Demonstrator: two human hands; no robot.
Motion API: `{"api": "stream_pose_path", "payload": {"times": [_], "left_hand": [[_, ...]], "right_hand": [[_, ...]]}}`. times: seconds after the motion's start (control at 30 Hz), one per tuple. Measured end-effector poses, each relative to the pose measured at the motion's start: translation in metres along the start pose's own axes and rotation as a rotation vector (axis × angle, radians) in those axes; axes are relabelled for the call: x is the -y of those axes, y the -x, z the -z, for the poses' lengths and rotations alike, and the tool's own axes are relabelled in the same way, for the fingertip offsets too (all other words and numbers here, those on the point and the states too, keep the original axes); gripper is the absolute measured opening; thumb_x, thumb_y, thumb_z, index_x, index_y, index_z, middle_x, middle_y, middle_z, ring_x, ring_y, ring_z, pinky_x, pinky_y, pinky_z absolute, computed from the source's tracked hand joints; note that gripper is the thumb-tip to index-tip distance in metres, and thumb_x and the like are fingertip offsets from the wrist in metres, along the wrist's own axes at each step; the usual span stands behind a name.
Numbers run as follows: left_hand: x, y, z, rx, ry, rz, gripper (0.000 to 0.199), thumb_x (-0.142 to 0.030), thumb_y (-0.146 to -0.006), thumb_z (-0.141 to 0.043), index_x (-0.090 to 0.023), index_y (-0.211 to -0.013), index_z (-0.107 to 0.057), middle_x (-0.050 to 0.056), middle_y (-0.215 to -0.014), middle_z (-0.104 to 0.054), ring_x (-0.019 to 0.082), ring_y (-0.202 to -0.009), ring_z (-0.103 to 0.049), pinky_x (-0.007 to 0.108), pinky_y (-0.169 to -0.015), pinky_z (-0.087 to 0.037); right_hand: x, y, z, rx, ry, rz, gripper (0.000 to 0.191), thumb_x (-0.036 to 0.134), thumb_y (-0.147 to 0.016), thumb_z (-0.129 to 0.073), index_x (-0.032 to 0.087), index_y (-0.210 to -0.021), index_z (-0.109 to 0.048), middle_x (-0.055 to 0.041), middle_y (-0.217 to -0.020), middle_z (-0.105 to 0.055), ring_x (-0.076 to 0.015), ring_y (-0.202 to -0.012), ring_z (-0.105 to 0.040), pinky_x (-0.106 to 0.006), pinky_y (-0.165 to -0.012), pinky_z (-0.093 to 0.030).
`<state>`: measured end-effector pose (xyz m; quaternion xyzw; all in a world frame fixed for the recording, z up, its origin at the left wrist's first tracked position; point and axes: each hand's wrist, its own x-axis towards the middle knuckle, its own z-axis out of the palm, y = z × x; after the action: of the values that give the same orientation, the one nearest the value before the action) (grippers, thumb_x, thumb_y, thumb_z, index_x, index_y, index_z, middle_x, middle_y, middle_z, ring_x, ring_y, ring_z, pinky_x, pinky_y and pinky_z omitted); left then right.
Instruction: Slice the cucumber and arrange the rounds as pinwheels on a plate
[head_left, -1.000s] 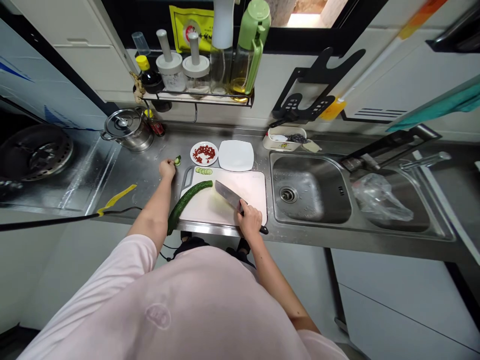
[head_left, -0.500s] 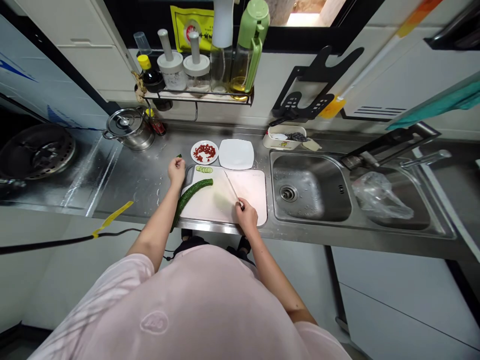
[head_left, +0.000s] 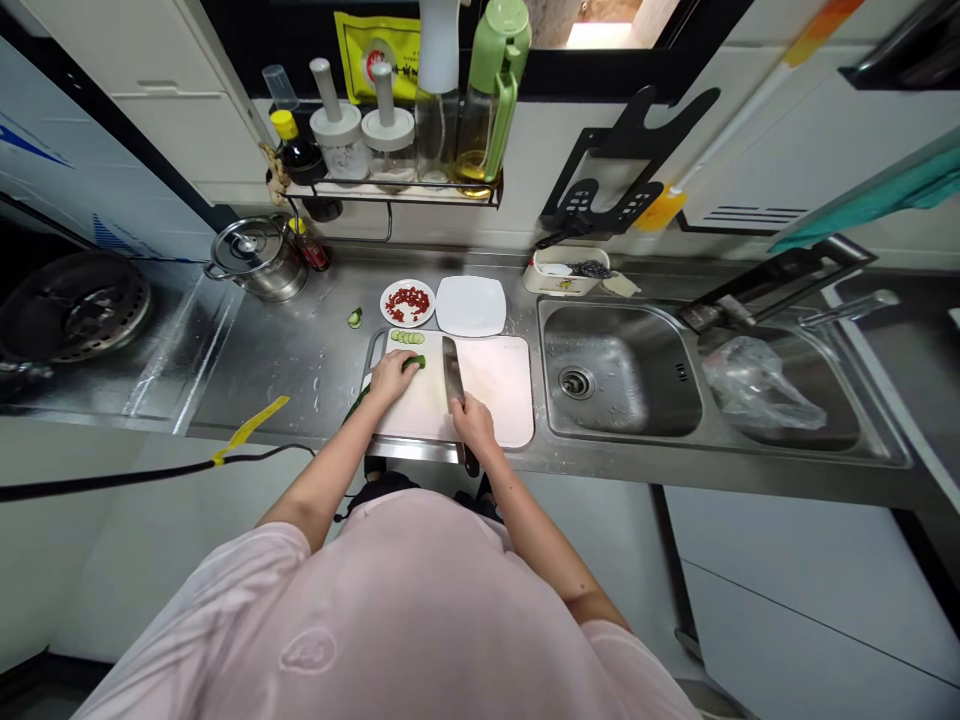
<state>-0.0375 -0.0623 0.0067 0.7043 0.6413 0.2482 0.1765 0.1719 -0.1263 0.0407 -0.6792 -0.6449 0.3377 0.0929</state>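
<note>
My left hand (head_left: 391,377) is closed over a long green cucumber (head_left: 417,361) on the white cutting board (head_left: 499,390). The cut end shows past my fingers, and the other end runs down under my wrist. In my right hand (head_left: 472,422) is a kitchen knife (head_left: 452,368), its broad blade lying over the board to the right of the cucumber, apart from it. A row of cucumber slices (head_left: 407,338) lies at the board's top left. Cucumber end pieces (head_left: 355,318) rest on the steel counter left of the board.
Behind the board stand a plate of chopped red pieces (head_left: 394,318) and a white plate (head_left: 471,306). A double sink (head_left: 622,385) lies to the right, a lidded pot (head_left: 259,262) at the back left. A shelf (head_left: 405,190) of bottles and jars hangs above.
My left hand has come from the counter onto the cucumber, leaving end pieces behind. The knife in my right hand has turned and moved slightly left, its flat now showing.
</note>
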Motion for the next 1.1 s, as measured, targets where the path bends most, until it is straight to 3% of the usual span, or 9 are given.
{"api": "stream_pose_path", "payload": {"times": [0.63,1.1], "left_hand": [[-0.004,-0.002,-0.001,0.109,0.001,-0.154,0.026,-0.03,-0.089,-0.05,-0.024,-0.104,-0.07,0.006,-0.104,-0.067,0.02,-0.101,-0.058,0.033,-0.09,-0.045],[0.0,-0.001,-0.005,0.084,0.007,-0.192,0.026,-0.029,-0.09,-0.049,-0.025,-0.105,-0.07,0.005,-0.102,-0.066,0.019,-0.099,-0.058,0.032,-0.09,-0.045]], "right_hand": [[0.027,-0.011,-0.017,0.026,-0.01,0.024,0.03,0.024,-0.091,-0.034,0.016,-0.102,-0.06,-0.0097,-0.089,-0.067,-0.0215,-0.08,-0.06,-0.025,-0.068,-0.037],[0.031,-0.012,-0.018,0.035,0.011,0.034,0.026,0.022,-0.09,-0.034,0.015,-0.099,-0.058,-0.0101,-0.087,-0.067,-0.0218,-0.079,-0.06,-0.026,-0.065,-0.036]]}}
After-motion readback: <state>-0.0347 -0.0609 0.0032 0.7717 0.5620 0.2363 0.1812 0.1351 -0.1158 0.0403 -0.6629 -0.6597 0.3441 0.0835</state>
